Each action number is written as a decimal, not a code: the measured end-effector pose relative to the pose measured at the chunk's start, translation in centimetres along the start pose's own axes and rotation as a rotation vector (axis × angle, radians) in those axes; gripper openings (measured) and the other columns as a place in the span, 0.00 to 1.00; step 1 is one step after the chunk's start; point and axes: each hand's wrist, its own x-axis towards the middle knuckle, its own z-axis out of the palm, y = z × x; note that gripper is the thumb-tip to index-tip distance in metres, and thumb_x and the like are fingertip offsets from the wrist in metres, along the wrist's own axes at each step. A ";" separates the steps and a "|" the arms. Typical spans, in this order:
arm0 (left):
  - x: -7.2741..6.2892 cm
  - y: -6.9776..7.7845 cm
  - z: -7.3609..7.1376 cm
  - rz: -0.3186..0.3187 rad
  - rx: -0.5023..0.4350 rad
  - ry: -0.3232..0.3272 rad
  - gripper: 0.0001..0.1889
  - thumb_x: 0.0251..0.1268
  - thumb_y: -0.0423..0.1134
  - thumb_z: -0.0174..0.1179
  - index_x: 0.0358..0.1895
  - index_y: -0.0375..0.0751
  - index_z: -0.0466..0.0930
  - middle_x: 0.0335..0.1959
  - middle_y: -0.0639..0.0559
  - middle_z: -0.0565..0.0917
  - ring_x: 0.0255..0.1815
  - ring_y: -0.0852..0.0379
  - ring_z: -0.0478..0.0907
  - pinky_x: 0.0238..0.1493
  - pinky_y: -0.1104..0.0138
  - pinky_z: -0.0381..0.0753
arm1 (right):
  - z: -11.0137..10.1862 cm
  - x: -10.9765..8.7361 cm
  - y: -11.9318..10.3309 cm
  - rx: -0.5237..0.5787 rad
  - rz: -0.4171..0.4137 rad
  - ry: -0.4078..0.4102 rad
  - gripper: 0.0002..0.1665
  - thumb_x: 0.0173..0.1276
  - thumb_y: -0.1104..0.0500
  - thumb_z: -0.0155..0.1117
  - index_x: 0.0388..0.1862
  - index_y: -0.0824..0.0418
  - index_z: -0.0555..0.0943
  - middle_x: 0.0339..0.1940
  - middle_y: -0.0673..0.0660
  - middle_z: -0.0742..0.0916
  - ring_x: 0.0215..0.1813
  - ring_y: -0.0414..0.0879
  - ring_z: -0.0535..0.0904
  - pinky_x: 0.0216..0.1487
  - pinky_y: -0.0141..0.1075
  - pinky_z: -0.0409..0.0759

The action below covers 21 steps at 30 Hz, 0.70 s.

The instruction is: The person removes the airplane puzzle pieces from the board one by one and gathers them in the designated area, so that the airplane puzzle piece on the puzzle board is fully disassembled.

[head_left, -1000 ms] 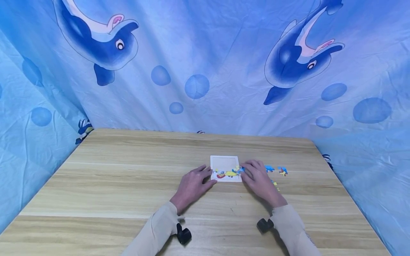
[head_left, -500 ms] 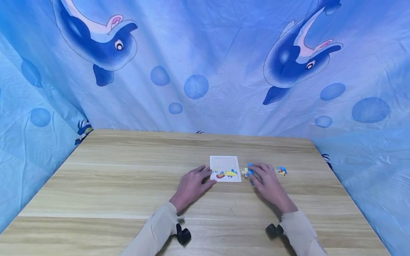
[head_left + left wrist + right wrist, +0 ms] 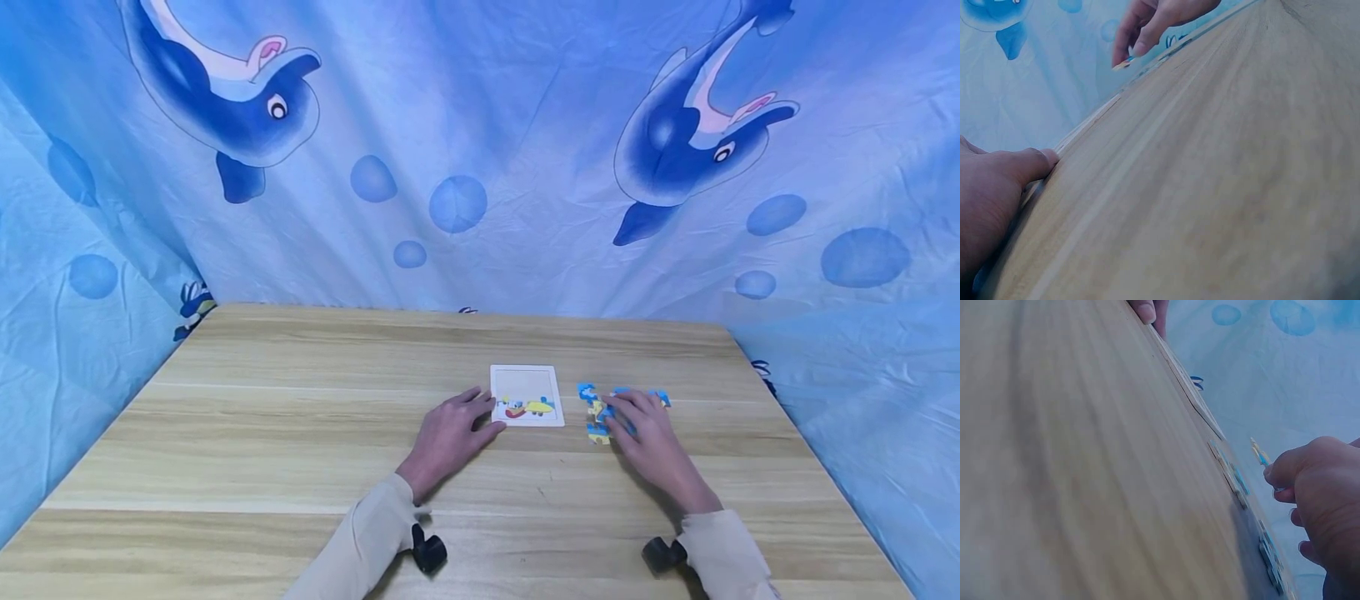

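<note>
A white puzzle tray (image 3: 527,382) lies on the table, with joined picture pieces (image 3: 536,407) along its lower part: a red shape, a yellow shape and a small face. My left hand (image 3: 448,435) rests at the tray's left side, fingers by the edge and thumb at the near corner. To the right of the tray, my right hand (image 3: 654,437) pinches a yellow-and-blue jigsaw piece (image 3: 1260,452) between thumb and finger. The right wrist view shows that piece raised off the table. Beneath and around this hand lie loose jigsaw pieces (image 3: 598,432), partly covered by it.
Another blue piece (image 3: 587,390) lies between tray and right hand, and one more piece (image 3: 661,397) is beyond the hand. The wooden table (image 3: 300,400) extends widely on both sides. A blue dolphin-printed curtain (image 3: 525,275) hangs behind it.
My right hand has drawn back rightward from the tray's right edge, carrying the jigsaw piece away and uncovering loose pieces. The left hand and tray have stayed in place.
</note>
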 end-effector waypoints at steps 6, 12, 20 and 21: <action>0.0 0.0 0.0 0.000 0.002 -0.005 0.22 0.62 0.59 0.61 0.52 0.50 0.84 0.54 0.50 0.83 0.60 0.50 0.77 0.51 0.54 0.81 | -0.9 -1.0 0.6 0.010 0.039 -0.016 0.20 0.61 0.68 0.67 0.54 0.66 0.80 0.52 0.63 0.81 0.56 0.58 0.69 0.59 0.56 0.64; 0.1 0.0 -0.1 -0.002 0.007 -0.013 0.22 0.62 0.59 0.61 0.53 0.50 0.84 0.54 0.51 0.83 0.60 0.50 0.76 0.51 0.54 0.80 | -2.1 -2.0 1.0 -0.013 0.098 -0.028 0.20 0.63 0.68 0.65 0.55 0.66 0.80 0.53 0.62 0.80 0.55 0.58 0.68 0.52 0.53 0.67; 0.0 0.1 -0.2 0.005 0.009 -0.015 0.21 0.62 0.59 0.61 0.50 0.50 0.85 0.54 0.51 0.83 0.60 0.50 0.77 0.51 0.54 0.81 | -3.2 -3.4 1.7 -0.044 0.137 -0.031 0.20 0.63 0.69 0.64 0.55 0.68 0.79 0.52 0.65 0.80 0.54 0.58 0.68 0.49 0.53 0.67; 0.0 0.1 -0.3 0.003 0.008 -0.019 0.21 0.62 0.59 0.61 0.51 0.50 0.85 0.54 0.51 0.83 0.60 0.50 0.76 0.52 0.54 0.80 | -3.3 -3.6 1.9 -0.045 0.139 -0.028 0.20 0.63 0.69 0.64 0.55 0.68 0.79 0.52 0.65 0.80 0.54 0.59 0.68 0.50 0.53 0.67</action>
